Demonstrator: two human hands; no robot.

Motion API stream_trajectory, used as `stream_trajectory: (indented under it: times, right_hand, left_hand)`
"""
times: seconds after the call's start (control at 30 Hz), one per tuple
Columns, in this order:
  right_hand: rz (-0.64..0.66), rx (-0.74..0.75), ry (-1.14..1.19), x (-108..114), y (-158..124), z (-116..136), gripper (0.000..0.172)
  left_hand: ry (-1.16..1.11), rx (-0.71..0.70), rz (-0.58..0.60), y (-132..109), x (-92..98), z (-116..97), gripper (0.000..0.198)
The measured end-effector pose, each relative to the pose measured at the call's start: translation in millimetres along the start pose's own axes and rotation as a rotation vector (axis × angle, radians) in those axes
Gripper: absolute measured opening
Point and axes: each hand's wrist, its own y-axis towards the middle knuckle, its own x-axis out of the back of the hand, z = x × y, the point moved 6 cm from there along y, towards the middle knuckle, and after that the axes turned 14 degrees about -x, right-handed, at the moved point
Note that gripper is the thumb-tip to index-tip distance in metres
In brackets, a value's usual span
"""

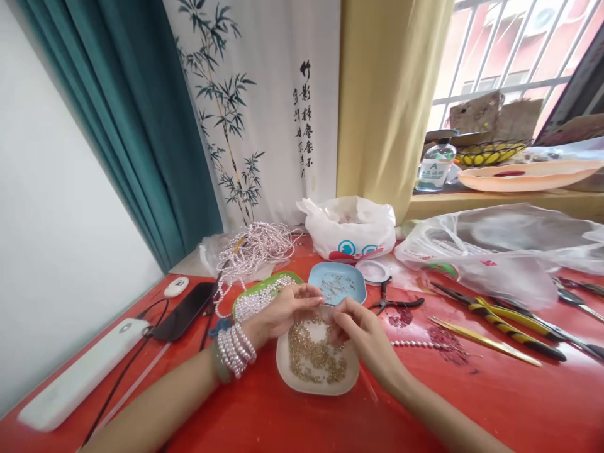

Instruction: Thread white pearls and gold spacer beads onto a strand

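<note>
My left hand [291,307] and my right hand [357,327] are close together, fingertips pinched, above the cream dish [316,386] of small gold beads [311,362]. Whatever they pinch is too small to make out. Several strands of pearly beads [234,350] are wound round my left wrist. Just behind the hands lies a blue dish [338,283] with small metal pieces in it. Partly covered by my left hand, a green dish [287,277] holds pale pink beads [259,299]. To the right of my right hand, a short beaded strand [419,344] rests on the red table.
Long bead strands [257,251] are heaped at the back, beside a white plastic bag [352,228]. Black-handled pliers [387,302], gold tweezers [486,341] and yellow-black pliers [514,327] lie to the right. A phone [184,311] and a white power bank [85,374] with cables are on the left.
</note>
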Motion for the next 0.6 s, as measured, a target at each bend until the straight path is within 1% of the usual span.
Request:
stream_trajectory:
  times: [0.13, 0.3, 0.6]
  right_hand:
    - [-0.003, -0.012, 0.008, -2.7, -0.6, -3.7, 0.016]
    - [0.001, 0.024, -0.033, -3.8, 0.0, -6.2, 0.016]
    - [0.021, 0.0, -0.041, -5.5, 1.9, -5.9, 0.014]
  left_hand:
    - [-0.068, 0.0, -0.012, 1.0, 2.4, 4.3, 0.025]
    - [-0.074, -0.014, -0.012, 2.1, 5.1, 5.5, 0.021]
    - [-0.058, -0.016, 0.0, 2.6, 6.0, 6.5, 0.02]
